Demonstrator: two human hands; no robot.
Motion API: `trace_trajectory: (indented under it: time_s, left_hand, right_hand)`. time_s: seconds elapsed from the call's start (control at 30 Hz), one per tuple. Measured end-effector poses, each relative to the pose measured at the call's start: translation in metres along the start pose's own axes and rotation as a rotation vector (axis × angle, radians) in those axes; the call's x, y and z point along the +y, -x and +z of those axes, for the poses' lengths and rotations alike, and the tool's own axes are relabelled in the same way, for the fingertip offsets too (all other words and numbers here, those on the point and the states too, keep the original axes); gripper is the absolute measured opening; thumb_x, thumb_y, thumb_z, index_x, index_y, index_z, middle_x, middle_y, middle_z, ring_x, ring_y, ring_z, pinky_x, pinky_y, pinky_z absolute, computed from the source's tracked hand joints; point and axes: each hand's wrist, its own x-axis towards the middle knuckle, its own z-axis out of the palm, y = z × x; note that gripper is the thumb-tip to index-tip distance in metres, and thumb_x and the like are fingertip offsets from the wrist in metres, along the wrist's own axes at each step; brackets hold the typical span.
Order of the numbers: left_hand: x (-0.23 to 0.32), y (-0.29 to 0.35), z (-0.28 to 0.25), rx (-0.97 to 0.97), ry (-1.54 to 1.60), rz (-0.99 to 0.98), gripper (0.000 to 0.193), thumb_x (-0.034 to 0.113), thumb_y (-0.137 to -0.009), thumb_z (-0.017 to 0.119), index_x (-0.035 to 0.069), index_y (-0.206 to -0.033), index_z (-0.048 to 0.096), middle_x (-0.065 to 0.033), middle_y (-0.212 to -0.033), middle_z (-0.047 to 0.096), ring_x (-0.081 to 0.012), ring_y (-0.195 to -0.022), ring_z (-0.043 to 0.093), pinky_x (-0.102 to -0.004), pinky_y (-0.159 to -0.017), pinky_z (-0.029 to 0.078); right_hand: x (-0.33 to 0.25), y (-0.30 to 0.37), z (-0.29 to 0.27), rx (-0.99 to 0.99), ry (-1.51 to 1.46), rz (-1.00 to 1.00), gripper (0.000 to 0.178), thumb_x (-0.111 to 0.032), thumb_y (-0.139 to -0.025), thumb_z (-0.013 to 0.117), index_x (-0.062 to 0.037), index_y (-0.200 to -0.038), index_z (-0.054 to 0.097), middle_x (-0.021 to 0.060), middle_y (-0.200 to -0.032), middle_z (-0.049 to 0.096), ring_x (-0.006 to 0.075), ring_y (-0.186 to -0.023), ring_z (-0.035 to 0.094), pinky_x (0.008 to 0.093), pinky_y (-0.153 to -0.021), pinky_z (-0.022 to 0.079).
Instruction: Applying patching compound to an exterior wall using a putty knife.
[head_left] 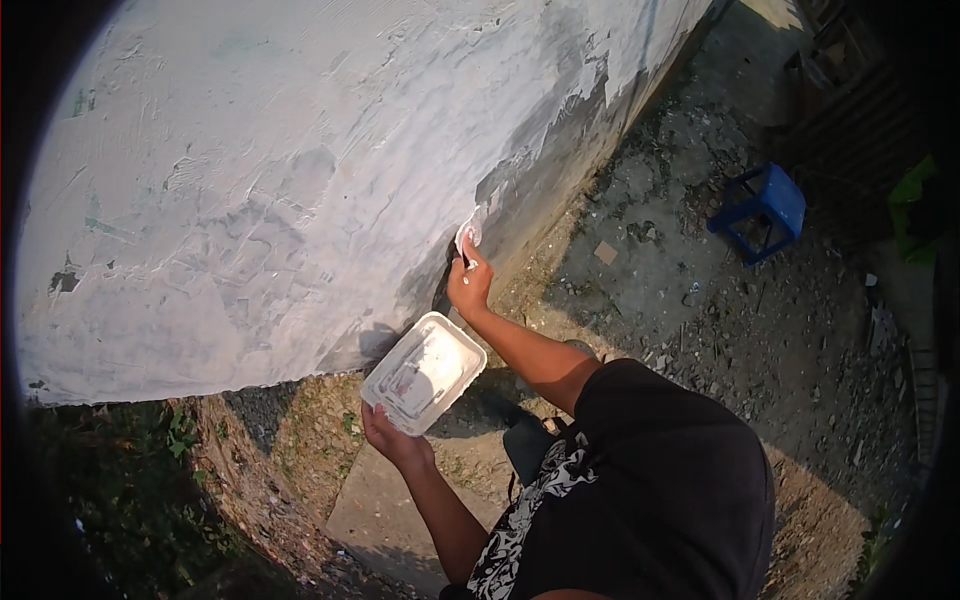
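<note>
I'm looking down my feed at the right hand (470, 285), which is gripping a small flat tool (468, 236) smeared with white; its edge appears to be meeting the wall, and white flecks are sticking to the fingers. The left hand (398, 445) is holding a pale tray (401, 354) by its lower corner, keeping it just below the right hand and near the foot of the wall.

The wall (300, 180) is filling the upper left, showing rough, streaky white with scraped ridges, while a darker grey patch (545, 135) is running along its lower edge. I'm working outdoors: gritty ground (650, 310) is spreading to the right, where a blue stool (775, 200) is standing in shade. A concrete slab (375, 510) is lying below the tray, and dark plants (130, 490) are crowding the lower left.

The tray is a shallow rectangle with rounded corners. White paste (440, 358) is lying inside it, brightest toward its upper end, with shadow falling over part of it.
</note>
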Motion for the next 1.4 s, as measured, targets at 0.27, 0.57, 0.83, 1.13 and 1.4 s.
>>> trace_trajectory:
  time_s: [0.27,0.57,0.83,1.13,1.4]
  left_hand:
    - [0.009,0.004,0.038,0.003,0.046,0.046,0.043,0.023,-0.1,0.046,0.0,-0.136,0.047,-0.0163,-0.13,0.059,-0.029,-0.117,0.061,-0.0434,-0.1,0.051]
    - [0.009,0.041,0.047,-0.047,-0.021,0.123,0.049,0.033,-0.1,0.046,0.001,-0.137,0.048,-0.0153,-0.13,0.059,-0.0282,-0.119,0.06,-0.0434,-0.103,0.046]
    - [0.006,0.03,0.047,-0.007,0.028,0.116,0.048,0.029,-0.099,0.045,0.0,-0.138,0.046,-0.0153,-0.131,0.058,-0.0281,-0.121,0.058,-0.0432,-0.104,0.045]
    - [0.009,0.043,0.045,0.034,0.018,0.13,0.045,0.029,-0.099,0.045,-0.001,-0.133,0.051,-0.0152,-0.128,0.06,-0.0272,-0.118,0.06,-0.0434,-0.102,0.047]
    - [0.016,0.019,0.045,0.008,0.097,0.128,0.047,0.028,-0.1,0.049,-0.001,-0.137,0.047,-0.0169,-0.132,0.058,-0.0286,-0.119,0.06,-0.0465,-0.103,0.048]
  right_hand:
    - [0.03,-0.016,-0.11,-0.414,-0.061,0.092,0.037,0.001,-0.086,0.05,0.005,-0.118,0.066,0.0255,-0.104,0.07,0.0365,-0.099,0.069,0.0361,-0.086,0.052]
    - [0.06,-0.127,-0.073,0.1,-0.318,0.289,0.048,0.008,-0.08,0.049,0.0061,-0.126,0.063,0.0223,-0.123,0.068,0.0284,-0.112,0.066,0.0314,-0.099,0.047]
    - [0.01,-0.024,-0.1,-0.726,-0.188,-0.211,0.04,0.003,-0.079,0.048,0.0042,-0.114,0.069,0.0264,-0.113,0.069,0.0378,-0.112,0.065,0.039,-0.099,0.049]
    - [0.021,-0.136,-0.104,0.011,-0.145,0.172,0.036,-0.006,-0.082,0.053,0.0061,-0.113,0.068,0.0151,-0.078,0.068,0.0213,-0.071,0.063,0.0357,-0.07,0.049]
    - [-0.019,-0.041,-0.06,-0.144,-0.017,-0.26,0.047,-0.002,-0.08,0.053,0.0063,-0.125,0.062,0.0342,-0.114,0.064,0.046,-0.107,0.063,0.0455,-0.091,0.05]
